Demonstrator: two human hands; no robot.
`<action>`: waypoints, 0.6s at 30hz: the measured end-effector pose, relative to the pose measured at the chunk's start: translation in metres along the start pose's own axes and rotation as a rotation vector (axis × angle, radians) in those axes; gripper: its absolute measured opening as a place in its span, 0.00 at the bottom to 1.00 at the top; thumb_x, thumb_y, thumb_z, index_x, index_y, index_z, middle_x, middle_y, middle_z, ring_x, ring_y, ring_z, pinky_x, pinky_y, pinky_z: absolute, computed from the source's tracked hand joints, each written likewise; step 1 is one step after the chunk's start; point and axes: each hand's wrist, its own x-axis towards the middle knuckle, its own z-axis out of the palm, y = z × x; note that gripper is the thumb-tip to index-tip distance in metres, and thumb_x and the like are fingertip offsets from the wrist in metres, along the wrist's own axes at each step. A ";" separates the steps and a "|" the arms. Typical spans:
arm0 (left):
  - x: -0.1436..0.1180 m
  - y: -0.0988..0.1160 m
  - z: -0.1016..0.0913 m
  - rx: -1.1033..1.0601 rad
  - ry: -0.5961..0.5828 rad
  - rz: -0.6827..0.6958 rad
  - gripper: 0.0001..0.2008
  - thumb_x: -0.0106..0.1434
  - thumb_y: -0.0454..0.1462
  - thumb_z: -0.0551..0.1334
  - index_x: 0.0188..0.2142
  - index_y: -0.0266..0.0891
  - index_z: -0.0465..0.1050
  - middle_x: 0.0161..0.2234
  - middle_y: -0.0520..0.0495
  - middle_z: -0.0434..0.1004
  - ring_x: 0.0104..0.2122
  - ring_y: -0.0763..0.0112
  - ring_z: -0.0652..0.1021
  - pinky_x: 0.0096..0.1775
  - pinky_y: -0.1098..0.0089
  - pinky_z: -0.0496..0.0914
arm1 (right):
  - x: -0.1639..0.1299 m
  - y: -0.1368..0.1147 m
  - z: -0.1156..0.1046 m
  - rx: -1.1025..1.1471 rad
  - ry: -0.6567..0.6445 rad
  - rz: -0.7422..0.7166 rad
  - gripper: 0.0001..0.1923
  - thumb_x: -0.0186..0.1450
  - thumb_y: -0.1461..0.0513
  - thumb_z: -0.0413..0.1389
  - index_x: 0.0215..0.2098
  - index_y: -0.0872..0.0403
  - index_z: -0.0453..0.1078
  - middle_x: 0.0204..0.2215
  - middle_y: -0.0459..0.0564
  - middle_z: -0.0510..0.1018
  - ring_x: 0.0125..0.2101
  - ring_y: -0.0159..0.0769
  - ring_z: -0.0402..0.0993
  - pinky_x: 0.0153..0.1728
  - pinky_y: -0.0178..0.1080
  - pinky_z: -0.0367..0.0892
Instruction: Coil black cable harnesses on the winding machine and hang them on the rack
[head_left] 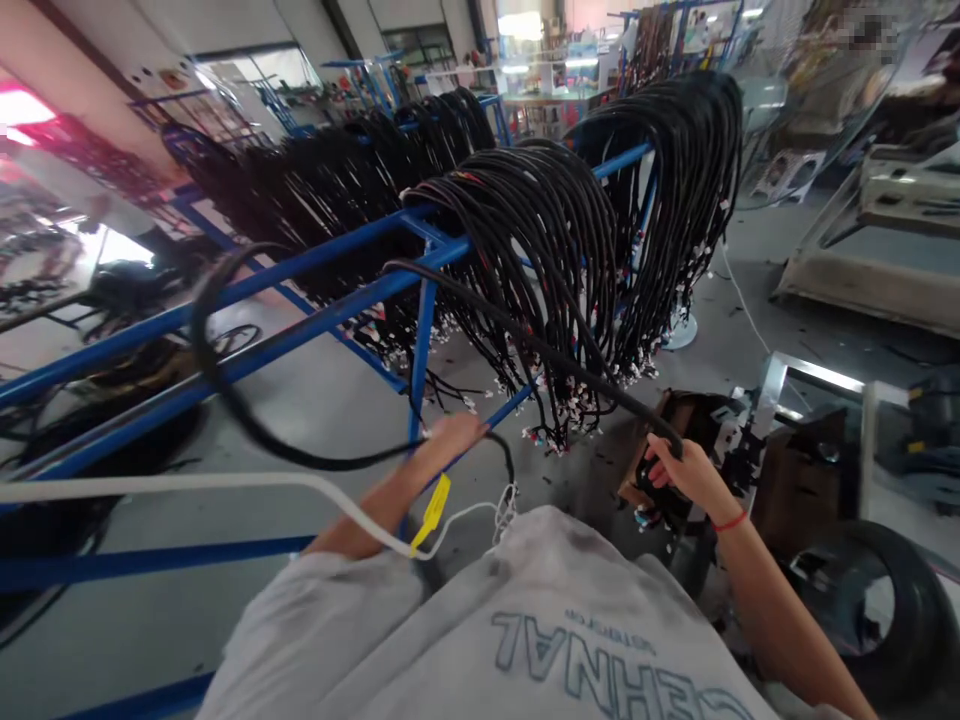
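Black sheathed cable (525,345) strung between both hands, mid-frame, over the blue rack (330,310).

Held at two spots: right hand (679,470) clenched round the end at centre right; left hand (450,432) closed on it at lower centre, beyond which a wide loop sweeps to mid-left. Likely light but springy, rubbery jacket giving fair grip, prone to recoil and snagging; best gripped on the sheath, not by the small end connectors. Yellow tag (433,508) and white cord (225,487) hanging just below the left forearm. Draped over the rack across upper centre, dense bundles of similar harnesses (547,210). At lower right, a dark machine (787,470).
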 end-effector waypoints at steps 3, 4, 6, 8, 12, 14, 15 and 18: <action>-0.005 -0.020 -0.069 0.331 0.252 -0.101 0.22 0.71 0.44 0.48 0.42 0.33 0.76 0.37 0.36 0.78 0.44 0.49 0.76 0.44 0.53 0.69 | 0.001 -0.002 -0.005 -0.029 0.004 0.028 0.26 0.58 0.39 0.54 0.27 0.53 0.70 0.19 0.52 0.77 0.20 0.41 0.77 0.20 0.35 0.69; -0.009 -0.024 -0.089 0.418 0.370 -0.064 0.22 0.72 0.42 0.46 0.46 0.33 0.75 0.41 0.35 0.78 0.47 0.50 0.74 0.48 0.52 0.66 | 0.002 -0.003 -0.007 -0.029 0.013 0.036 0.25 0.59 0.40 0.54 0.27 0.53 0.70 0.20 0.52 0.78 0.21 0.41 0.78 0.21 0.35 0.70; -0.016 -0.028 -0.115 0.496 0.539 0.006 0.23 0.71 0.38 0.44 0.54 0.33 0.71 0.46 0.35 0.76 0.51 0.53 0.71 0.56 0.51 0.61 | 0.006 -0.003 -0.008 -0.041 0.022 0.052 0.22 0.60 0.43 0.54 0.28 0.53 0.71 0.21 0.52 0.78 0.22 0.42 0.78 0.21 0.35 0.70; -0.020 -0.030 -0.125 0.496 0.637 0.047 0.22 0.69 0.37 0.46 0.55 0.31 0.69 0.49 0.35 0.74 0.53 0.54 0.69 0.61 0.49 0.54 | 0.009 0.000 -0.005 -0.064 0.016 0.072 0.19 0.62 0.47 0.54 0.29 0.54 0.72 0.20 0.52 0.78 0.21 0.41 0.78 0.21 0.35 0.70; -0.020 -0.039 -0.122 0.486 0.641 0.091 0.17 0.62 0.35 0.52 0.44 0.37 0.76 0.43 0.42 0.77 0.52 0.56 0.68 0.64 0.46 0.45 | 0.006 0.019 0.006 -0.070 -0.046 0.120 0.17 0.62 0.50 0.54 0.25 0.53 0.71 0.18 0.51 0.76 0.18 0.39 0.76 0.20 0.36 0.69; -0.020 -0.042 -0.118 0.405 0.541 0.167 0.14 0.58 0.34 0.53 0.36 0.40 0.77 0.37 0.46 0.79 0.48 0.58 0.70 0.65 0.46 0.43 | 0.000 0.030 0.012 -0.055 -0.086 0.088 0.16 0.61 0.50 0.56 0.22 0.51 0.70 0.17 0.50 0.76 0.18 0.40 0.75 0.20 0.37 0.69; -0.021 -0.042 -0.115 0.305 0.500 0.205 0.12 0.57 0.34 0.54 0.34 0.41 0.77 0.36 0.46 0.80 0.47 0.58 0.71 0.65 0.46 0.42 | -0.004 0.036 0.015 -0.047 -0.104 0.062 0.16 0.60 0.50 0.57 0.20 0.50 0.69 0.16 0.50 0.75 0.17 0.40 0.75 0.20 0.38 0.69; -0.018 -0.027 -0.106 -0.336 0.367 0.286 0.14 0.58 0.41 0.59 0.42 0.43 0.76 0.45 0.46 0.80 0.51 0.56 0.72 0.64 0.48 0.51 | -0.015 0.050 0.028 -0.026 -0.186 0.049 0.15 0.57 0.51 0.59 0.18 0.49 0.68 0.14 0.51 0.74 0.16 0.41 0.73 0.19 0.40 0.68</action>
